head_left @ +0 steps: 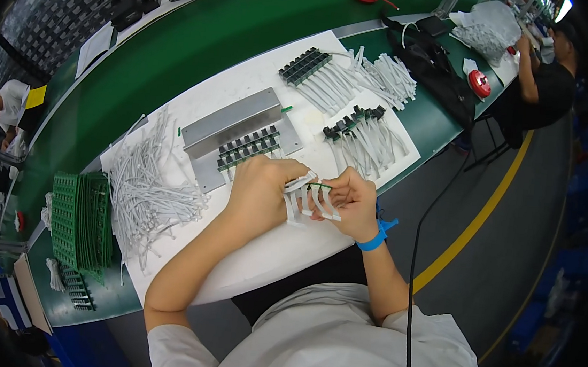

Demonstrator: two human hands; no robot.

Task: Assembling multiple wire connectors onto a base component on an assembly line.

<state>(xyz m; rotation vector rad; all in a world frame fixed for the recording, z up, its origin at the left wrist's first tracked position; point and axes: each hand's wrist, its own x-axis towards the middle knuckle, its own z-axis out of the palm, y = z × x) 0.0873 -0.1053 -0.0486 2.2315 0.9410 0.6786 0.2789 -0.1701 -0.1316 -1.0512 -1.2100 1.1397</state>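
My left hand [260, 189] is closed at the near side of a metal fixture, its fingertips pinching a white flat cable [300, 182]. Opposite it, my right hand [352, 201] grips the end of a narrow green circuit board strip [318, 186]. Several short white cables hang from this strip between the two hands. Just beyond my left hand, the angled grey metal fixture [233, 121] carries a row of black connectors [248, 149] on green board. My fingers partly hide the strip.
Loose white cables [147, 185] lie heaped on the white board's left. Farther left stand stacked green circuit boards [80, 224]. Cabled strips with black connectors [308, 66] lie at the far right, with another group [355, 129] nearer. A black bag [433, 66] and a seated person [551, 84] are beyond.
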